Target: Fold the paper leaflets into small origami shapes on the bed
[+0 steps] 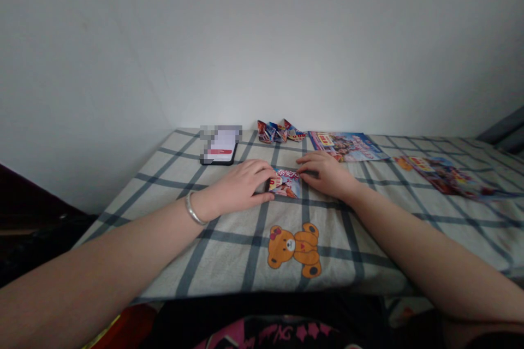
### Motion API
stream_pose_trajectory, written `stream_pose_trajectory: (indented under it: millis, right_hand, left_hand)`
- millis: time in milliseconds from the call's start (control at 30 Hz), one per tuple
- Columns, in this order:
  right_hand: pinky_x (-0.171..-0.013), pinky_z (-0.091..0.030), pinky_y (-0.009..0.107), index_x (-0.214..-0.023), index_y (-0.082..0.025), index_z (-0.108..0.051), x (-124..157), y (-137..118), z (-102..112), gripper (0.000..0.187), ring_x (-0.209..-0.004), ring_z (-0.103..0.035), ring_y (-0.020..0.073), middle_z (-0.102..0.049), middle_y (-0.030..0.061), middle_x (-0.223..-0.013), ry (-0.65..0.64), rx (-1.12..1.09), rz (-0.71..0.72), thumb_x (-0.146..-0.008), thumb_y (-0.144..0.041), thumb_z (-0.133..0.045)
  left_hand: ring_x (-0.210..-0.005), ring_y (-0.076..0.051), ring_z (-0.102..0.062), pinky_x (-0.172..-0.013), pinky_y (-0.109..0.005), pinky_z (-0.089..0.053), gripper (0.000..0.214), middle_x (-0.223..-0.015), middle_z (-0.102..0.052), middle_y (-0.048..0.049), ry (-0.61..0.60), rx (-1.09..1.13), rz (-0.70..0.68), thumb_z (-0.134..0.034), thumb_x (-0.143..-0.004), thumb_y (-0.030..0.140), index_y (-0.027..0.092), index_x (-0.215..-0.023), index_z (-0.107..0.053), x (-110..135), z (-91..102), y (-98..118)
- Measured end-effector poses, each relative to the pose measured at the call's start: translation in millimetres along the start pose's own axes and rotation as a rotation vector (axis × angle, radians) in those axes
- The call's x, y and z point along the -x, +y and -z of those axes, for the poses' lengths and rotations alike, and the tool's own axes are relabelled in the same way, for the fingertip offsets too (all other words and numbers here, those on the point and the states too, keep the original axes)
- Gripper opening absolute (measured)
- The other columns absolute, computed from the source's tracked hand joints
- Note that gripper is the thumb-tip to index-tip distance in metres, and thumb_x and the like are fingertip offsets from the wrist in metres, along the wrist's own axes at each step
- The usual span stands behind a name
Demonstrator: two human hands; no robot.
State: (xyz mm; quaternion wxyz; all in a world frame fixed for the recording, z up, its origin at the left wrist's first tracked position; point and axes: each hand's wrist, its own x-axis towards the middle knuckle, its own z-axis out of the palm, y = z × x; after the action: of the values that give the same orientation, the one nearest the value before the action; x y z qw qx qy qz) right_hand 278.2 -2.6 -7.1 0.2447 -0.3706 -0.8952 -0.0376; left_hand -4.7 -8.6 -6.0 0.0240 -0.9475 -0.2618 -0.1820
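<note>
A small folded piece of glossy printed paper (pixel 285 184) lies flat on the checked cloth between my hands. My left hand (pixel 245 182), with a silver bangle at the wrist, holds its left edge, thumb near the lower corner and fingers at the upper one. At the right edge, the fingertips of my right hand (pixel 325 174) are closed against the paper. Just beyond, near the wall, stand folded paper shapes (pixel 279 131) in similar print; whether they are joined is hard to tell.
A phone (pixel 223 144) with a lit, partly blurred screen lies back left. Two flat printed flyers, one near the wall (pixel 347 145) and one farther right (pixel 454 174), rest on the checked tablecloth (pixel 229 262). A grey wall (pixel 262 43) rises behind the table.
</note>
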Motion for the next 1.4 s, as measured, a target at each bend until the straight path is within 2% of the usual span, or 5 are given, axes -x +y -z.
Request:
stream_pose_trajectory:
  millis: [200, 700, 967, 1200, 1400]
  right_hand:
    - [-0.103, -0.045, 0.049, -0.104, -0.022, -0.073, -0.9, -9.8, -4.4, 0.02, -0.118, -0.057, 0.0265, -0.069, 0.0086, -0.118, -0.016, -0.041, 0.05, -0.088, -0.028, -0.063]
    - [-0.103, -0.045, 0.048, -0.106, -0.023, -0.071, -7.7, -27.3, -9.8, 0.018, -0.118, -0.058, 0.0235, -0.068, 0.0073, -0.121, -0.058, -0.178, 0.057, -0.09, -0.023, -0.062]
    - [-0.102, -0.045, 0.046, -0.103, -0.021, -0.071, -8.3, -31.0, -8.6, 0.017, -0.116, -0.059, 0.0231, -0.069, 0.009, -0.117, -0.056, -0.184, 0.067, -0.088, -0.022, -0.064]
    - [-0.099, -0.047, 0.045, -0.103, -0.024, -0.071, -8.3, -31.3, -9.6, 0.017, -0.113, -0.061, 0.0216, -0.069, 0.0077, -0.117, 0.004, -0.25, 0.088, -0.09, -0.022, -0.062]
    - [-0.1, -0.047, 0.042, -0.11, -0.021, -0.068, -9.0, -31.6, -6.6, 0.021, -0.113, -0.061, 0.0207, -0.07, 0.0087, -0.116, 0.017, -0.317, 0.135, -0.092, -0.024, -0.058]
  left_hand:
    - [-0.126, -0.025, -0.048, -0.109, -0.043, -0.037, 0.04, -0.134, -0.054, -0.0102, 0.019, -0.016, 0.028, -0.047, -0.098, 0.043, 0.02, -0.131, -0.052, 1.0, -5.1, -3.3]
    - [-0.113, -0.027, -0.051, -0.104, -0.047, -0.039, 0.036, -0.119, -0.057, -0.011, 0.113, -0.062, 0.162, -0.047, -0.097, 0.035, 0.017, -0.127, -0.052, -3.3, -12.7, -6.2]
    - [-0.114, -0.025, -0.048, -0.104, -0.042, -0.039, 0.026, -0.119, -0.057, -0.0094, 0.08, -0.054, 0.104, -0.051, -0.095, 0.033, 0.016, -0.111, -0.06, -4.0, -14.9, -10.6]
    - [-0.121, -0.025, -0.048, -0.107, -0.044, -0.036, 0.032, -0.127, -0.058, -0.0097, 0.058, 0.0, 0.023, -0.055, -0.094, 0.035, 0.017, -0.12, -0.057, -5.5, -13.7, -12.5]
    - [-0.103, -0.023, -0.054, -0.093, -0.041, -0.046, 0.013, -0.101, -0.061, -0.0067, 0.117, 0.141, 0.088, -0.058, -0.09, 0.028, 0.017, -0.098, -0.056, -8.3, -5.2, -7.6]
